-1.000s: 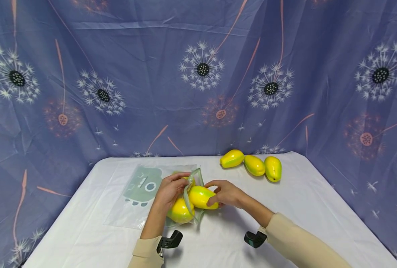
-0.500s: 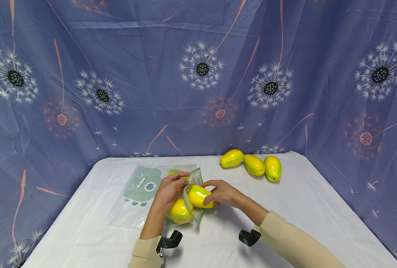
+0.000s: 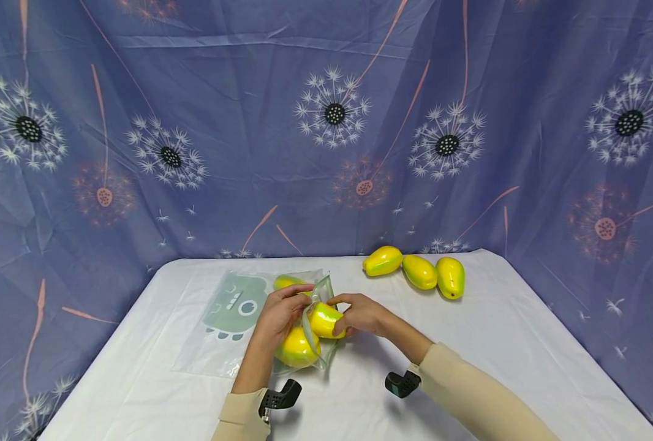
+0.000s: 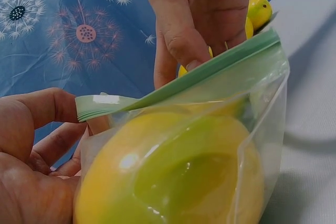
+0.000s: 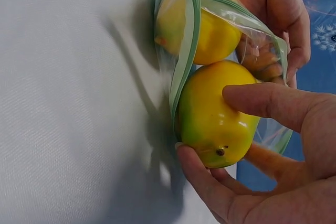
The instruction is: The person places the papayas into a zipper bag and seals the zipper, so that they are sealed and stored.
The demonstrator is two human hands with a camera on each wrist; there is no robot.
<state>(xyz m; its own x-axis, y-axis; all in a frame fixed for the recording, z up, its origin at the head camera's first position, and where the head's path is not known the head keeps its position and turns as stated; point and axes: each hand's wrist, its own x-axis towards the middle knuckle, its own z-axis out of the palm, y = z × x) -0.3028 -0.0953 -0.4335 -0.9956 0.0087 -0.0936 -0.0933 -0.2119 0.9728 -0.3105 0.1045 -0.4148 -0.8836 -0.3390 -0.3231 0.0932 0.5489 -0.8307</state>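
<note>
A clear zip bag (image 3: 238, 318) with a green rim (image 5: 185, 61) and a green printed figure lies on the white table (image 3: 497, 343). My left hand (image 3: 279, 315) pinches the bag's upper rim (image 4: 105, 106) and holds the mouth apart. My right hand (image 3: 359, 313) grips a yellow-green mango (image 3: 324, 320) (image 5: 215, 116) that sits halfway through the mouth. Another mango (image 3: 296, 348) (image 4: 173, 177) lies inside the bag below it. A third mango (image 3: 286, 282) shows through the plastic beyond my left fingers.
Three more yellow-green mangoes (image 3: 415, 271) lie in a row at the table's far right. A blue dandelion-print cloth (image 3: 326, 122) hangs behind and around the table. Black wrist mounts (image 3: 279, 395) sit at both cuffs.
My right hand has pushed its mango leftward, further into the bag's mouth. My left hand has kept its pinch on the rim in the same place.
</note>
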